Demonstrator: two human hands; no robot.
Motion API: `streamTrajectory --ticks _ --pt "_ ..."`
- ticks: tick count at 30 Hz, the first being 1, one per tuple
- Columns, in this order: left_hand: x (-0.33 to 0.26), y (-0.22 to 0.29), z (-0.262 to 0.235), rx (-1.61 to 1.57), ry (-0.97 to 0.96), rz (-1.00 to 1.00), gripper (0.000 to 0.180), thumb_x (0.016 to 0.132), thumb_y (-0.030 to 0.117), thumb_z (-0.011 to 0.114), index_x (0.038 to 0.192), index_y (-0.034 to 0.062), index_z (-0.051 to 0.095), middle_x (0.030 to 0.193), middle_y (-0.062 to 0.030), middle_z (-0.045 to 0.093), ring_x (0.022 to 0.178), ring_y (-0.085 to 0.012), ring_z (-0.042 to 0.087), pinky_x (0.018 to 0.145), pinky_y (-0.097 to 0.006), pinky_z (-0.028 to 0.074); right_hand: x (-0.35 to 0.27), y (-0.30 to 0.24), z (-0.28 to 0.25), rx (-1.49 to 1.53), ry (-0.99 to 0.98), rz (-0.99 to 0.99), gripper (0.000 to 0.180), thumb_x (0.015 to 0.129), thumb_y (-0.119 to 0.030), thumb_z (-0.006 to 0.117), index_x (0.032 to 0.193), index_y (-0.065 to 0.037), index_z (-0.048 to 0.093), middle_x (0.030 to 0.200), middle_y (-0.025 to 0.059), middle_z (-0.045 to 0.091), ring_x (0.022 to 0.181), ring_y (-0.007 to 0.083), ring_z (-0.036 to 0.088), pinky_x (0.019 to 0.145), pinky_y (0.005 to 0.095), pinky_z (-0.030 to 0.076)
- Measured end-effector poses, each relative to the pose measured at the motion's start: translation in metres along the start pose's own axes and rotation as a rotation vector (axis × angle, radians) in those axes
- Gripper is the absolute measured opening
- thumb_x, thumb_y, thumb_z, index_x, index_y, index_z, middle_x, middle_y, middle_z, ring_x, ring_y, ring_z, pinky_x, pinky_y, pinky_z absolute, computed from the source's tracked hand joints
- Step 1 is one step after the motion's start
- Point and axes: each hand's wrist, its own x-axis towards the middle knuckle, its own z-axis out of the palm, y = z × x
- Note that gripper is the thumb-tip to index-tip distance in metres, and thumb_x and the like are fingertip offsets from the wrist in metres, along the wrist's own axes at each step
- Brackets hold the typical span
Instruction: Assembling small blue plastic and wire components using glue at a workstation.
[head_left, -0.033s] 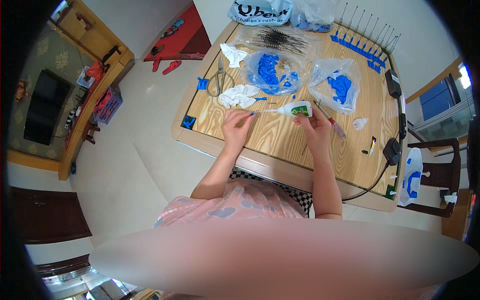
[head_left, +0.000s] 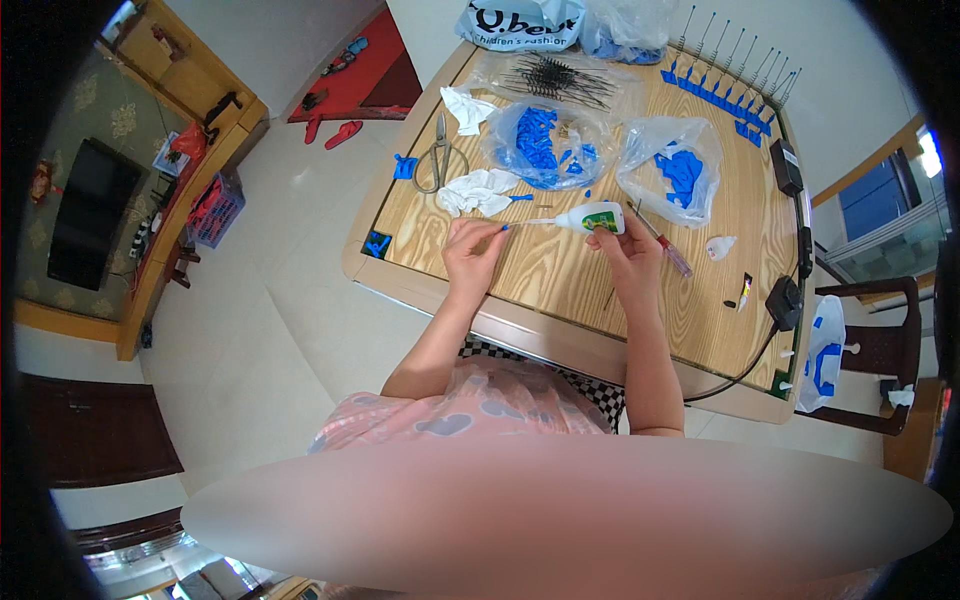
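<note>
My right hand (head_left: 632, 250) grips a white squeeze bottle (head_left: 575, 217) with a green label, held on its side. Its long thin nozzle points left, and the tip meets or nearly meets a tiny blue piece (head_left: 505, 228). That piece is pinched between the fingertips of my left hand (head_left: 472, 255). Just beyond the left hand lie a crumpled white cloth (head_left: 478, 190) and a blue strip (head_left: 521, 198). A screwdriver (head_left: 675, 256) with a clear reddish handle rests to the right of my right hand.
Clear bags of blue pieces (head_left: 537, 140) and blue material (head_left: 682, 178) lie ahead, near scissors (head_left: 440, 160) and black wires (head_left: 560, 80). Thin rods stand upright in blue bases (head_left: 715, 98) at the far right. A black plug (head_left: 784, 302) trails a cable over the table's right edge.
</note>
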Motion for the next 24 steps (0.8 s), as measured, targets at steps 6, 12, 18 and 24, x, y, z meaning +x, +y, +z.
streamTrajectory --ticks 6,12,18,24 --pt "0.000 0.001 0.000 0.008 -0.002 -0.014 0.014 0.069 -0.003 0.076 0.080 0.0033 0.070 0.077 -0.0061 0.066 0.078 -0.0206 0.057 0.073 -0.031 0.044 0.000 -0.001 0.000 -0.005 0.008 0.002 0.020 0.087 0.001 0.061 0.107 0.004 0.060 0.095 0.0068 0.065 0.082 0.0120 0.063 0.073 0.0257 0.052" --pt "0.000 -0.002 0.000 0.010 -0.006 -0.002 0.013 0.069 -0.003 0.076 0.080 0.0033 0.071 0.077 -0.0062 0.067 0.077 -0.0206 0.057 0.074 -0.031 0.044 -0.001 0.000 0.000 0.008 0.027 0.016 0.021 0.087 0.002 0.061 0.108 0.005 0.059 0.095 0.0071 0.066 0.082 0.0121 0.063 0.073 0.0259 0.052" --pt "-0.001 -0.001 -0.001 0.018 -0.010 -0.015 0.013 0.069 -0.002 0.076 0.080 0.0028 0.070 0.078 -0.0068 0.067 0.078 -0.0211 0.058 0.074 -0.031 0.044 0.000 0.002 -0.002 -0.002 0.020 0.003 0.022 0.087 0.000 0.062 0.108 0.005 0.059 0.096 0.0077 0.066 0.082 0.0122 0.064 0.073 0.0263 0.052" --pt "0.001 0.002 -0.002 -0.036 -0.016 -0.086 0.011 0.071 -0.002 0.075 0.081 0.0008 0.071 0.079 -0.0079 0.067 0.080 -0.0209 0.058 0.077 -0.031 0.045 0.005 0.005 -0.010 0.148 0.087 -0.023 0.025 0.087 -0.001 0.061 0.111 0.005 0.057 0.097 0.0096 0.066 0.083 0.0161 0.065 0.074 0.0285 0.053"
